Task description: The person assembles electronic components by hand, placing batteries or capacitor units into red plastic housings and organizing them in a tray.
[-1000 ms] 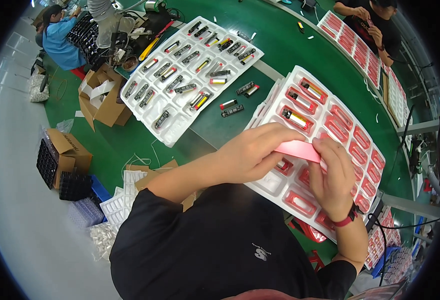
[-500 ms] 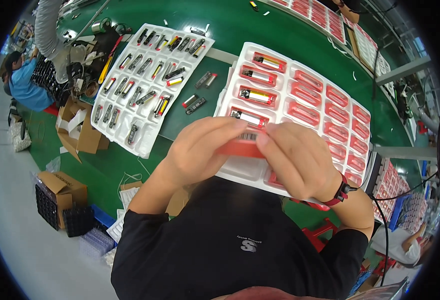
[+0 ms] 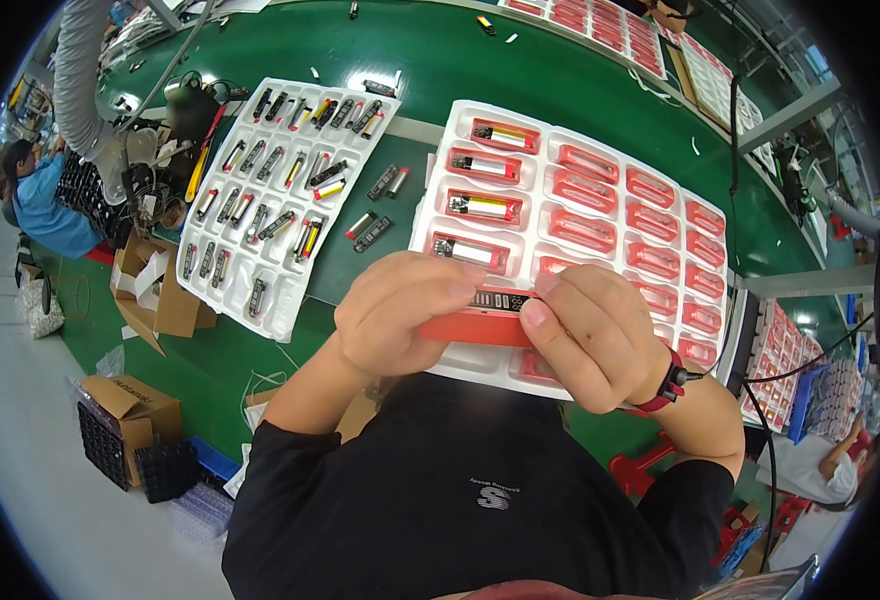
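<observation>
Both of my hands hold a red plastic casing level, one at each end. A black slotted and dotted strip shows along its top edge. My left hand pinches the left end, while the thumb and fingers of my right hand close on the right end. Underneath lies a white moulded tray with rows of red casings. In its left column, several casings hold a silver or yellow battery with a small board, such as the casing just beyond my left fingers. Other columns show red casings without a visible battery.
To the left, a second white tray carries many small batteries with black parts. Loose battery pieces lie on the green table between the trays. Cardboard boxes stand on the floor at left. A co-worker in blue sits at far left.
The casing has tilted so its black slotted edge now shows clearly; before, it was blurred. Both hands keep their hold. The whole view has shifted slightly, with the trays moving left and down.
</observation>
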Demonstrator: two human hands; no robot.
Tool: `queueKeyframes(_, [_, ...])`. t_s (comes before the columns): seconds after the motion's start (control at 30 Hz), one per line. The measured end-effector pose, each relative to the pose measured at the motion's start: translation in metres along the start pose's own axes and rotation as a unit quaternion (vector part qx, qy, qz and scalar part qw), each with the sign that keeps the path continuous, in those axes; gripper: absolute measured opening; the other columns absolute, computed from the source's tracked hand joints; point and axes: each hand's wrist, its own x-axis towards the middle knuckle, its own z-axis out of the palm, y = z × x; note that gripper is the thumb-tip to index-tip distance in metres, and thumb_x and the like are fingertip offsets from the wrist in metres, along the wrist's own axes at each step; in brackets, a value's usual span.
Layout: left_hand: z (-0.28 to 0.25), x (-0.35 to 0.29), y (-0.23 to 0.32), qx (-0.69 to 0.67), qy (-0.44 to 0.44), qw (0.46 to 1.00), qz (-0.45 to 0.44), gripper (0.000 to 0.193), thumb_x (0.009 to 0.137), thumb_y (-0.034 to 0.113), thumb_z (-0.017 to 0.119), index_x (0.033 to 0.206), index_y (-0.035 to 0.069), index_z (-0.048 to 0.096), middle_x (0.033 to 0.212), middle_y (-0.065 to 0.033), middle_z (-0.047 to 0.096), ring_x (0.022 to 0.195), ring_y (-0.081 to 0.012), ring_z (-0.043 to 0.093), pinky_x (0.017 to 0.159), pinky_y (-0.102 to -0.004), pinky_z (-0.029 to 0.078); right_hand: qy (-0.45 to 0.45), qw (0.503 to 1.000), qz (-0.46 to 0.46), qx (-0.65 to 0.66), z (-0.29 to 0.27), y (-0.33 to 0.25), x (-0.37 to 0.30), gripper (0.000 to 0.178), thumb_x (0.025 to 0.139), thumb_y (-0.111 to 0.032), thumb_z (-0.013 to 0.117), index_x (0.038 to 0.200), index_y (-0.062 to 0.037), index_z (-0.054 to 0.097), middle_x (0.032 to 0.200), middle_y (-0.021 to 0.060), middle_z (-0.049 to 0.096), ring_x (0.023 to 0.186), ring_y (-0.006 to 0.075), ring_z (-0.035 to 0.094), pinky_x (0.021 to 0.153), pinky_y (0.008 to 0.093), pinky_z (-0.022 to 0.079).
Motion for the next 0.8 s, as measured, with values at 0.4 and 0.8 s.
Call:
queueKeyframes(0.4, [-0.12,-0.022,-0.029,0.189,-0.098,0.907,-0.364,0.031,0.081,0.008,0.074,0.11,0.002,0.07,0.09,-0.0113,0.068,0.075,-0.0211,0.062,0.07,-0.0324,0.052,-0.2,0.869,0.356,0.28,0.002,-0.034,0.002,0.015,0.09,-0.009,0.072,0.096,-0.0023,0.06,0.076,0.0107,0.065,0.068,0.029,0.066,0.062,0.0394,0.05])
queueKeyframes(0.8, [-0.179,-0.147,-0.065,0.435,-0.176,0.706,-0.53,0.034,0.081,0.026,0.076,0.106,0.004,0.069,0.104,-0.0167,0.072,0.097,-0.0377,0.069,0.082,-0.0441,0.054,-0.314,0.918,0.181,0.158,0.011,-0.02,-0.018,0.011,0.084,-0.011,0.07,0.086,-0.0065,0.06,0.088,0.0075,0.054,0.085,0.0248,0.056,0.073,0.0364,0.044])
